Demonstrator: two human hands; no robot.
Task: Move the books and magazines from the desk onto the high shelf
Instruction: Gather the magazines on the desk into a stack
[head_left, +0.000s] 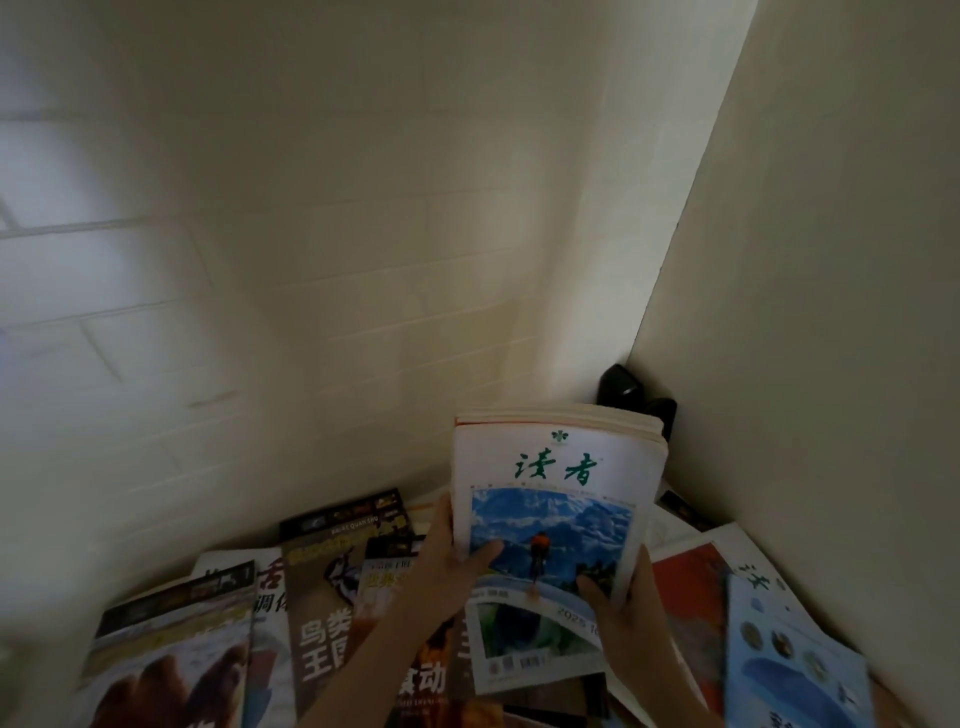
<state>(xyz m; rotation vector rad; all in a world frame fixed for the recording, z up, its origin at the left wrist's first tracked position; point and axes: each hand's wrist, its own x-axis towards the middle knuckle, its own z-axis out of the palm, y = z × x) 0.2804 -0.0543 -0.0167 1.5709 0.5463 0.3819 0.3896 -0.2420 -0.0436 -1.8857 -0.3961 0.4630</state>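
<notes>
held stack (558, 467) above desk magazines (332, 613)

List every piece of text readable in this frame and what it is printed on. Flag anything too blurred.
"读者": green title on the white magazine held by the left hand and right hand.
"2025": lower edge of that cover; the digits after it are covered.
"鸟类" and "王": brown magazine on the desk, cut off.
"动": dark magazine beneath the left forearm.
Other covers and barcodes: too blurred to read.
</notes>
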